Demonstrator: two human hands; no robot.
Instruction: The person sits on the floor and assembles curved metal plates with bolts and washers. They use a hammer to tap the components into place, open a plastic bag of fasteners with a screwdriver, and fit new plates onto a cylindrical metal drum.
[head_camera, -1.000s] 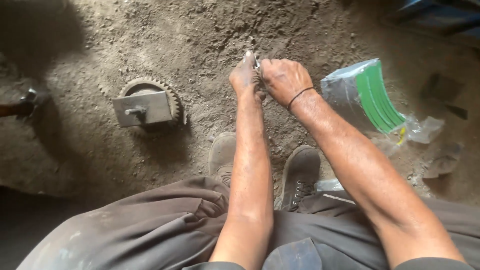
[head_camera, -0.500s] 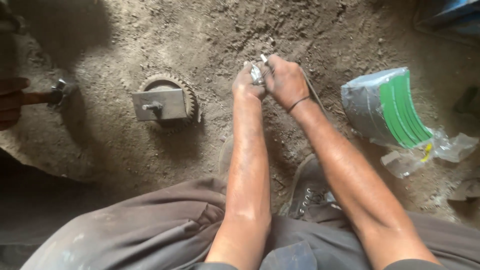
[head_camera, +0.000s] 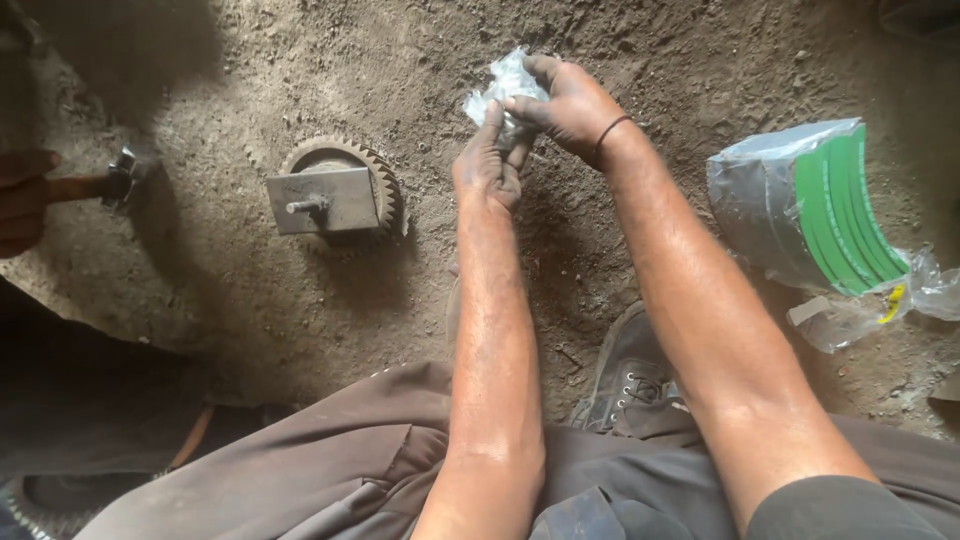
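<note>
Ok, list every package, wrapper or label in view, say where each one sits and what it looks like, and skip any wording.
Small crumpled clear plastic wrapper: top centre, held between the left hand and right hand, shiny and whitish.
Clear plastic pack of curved grey and green strips: on the dirt floor at right, arc-shaped stack.
Loose clear plastic bag with a small yellow label: just below that pack, crumpled flat.
No signs or screens.

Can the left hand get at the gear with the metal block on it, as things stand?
Probably yes, once freed: the left hand shares a small clear-wrapped packet with the right hand; bare dirt floor separates it from the gear.
</note>
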